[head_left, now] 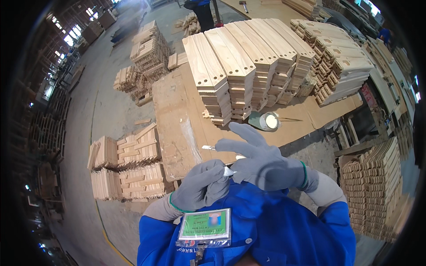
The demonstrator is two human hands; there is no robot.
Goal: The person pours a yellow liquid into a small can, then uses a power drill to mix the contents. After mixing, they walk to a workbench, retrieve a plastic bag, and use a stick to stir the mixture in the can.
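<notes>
There's the bench (177,115), topped with brown board sheets, running from near left to far right. On it, tall stacks of pale drilled wooden slats (239,66) fill the middle, more shaped pieces (341,62) stacked to the right. Just in front of the slats sits a round tin (266,120) of white paste. On the concrete floor (106,111) at left, bundles of short wood pieces (126,166).

A rectangular green-and-white badge in a clear plastic sleeve (205,224) hangs on the blue jacket's (275,230) chest, at the lower middle
</notes>
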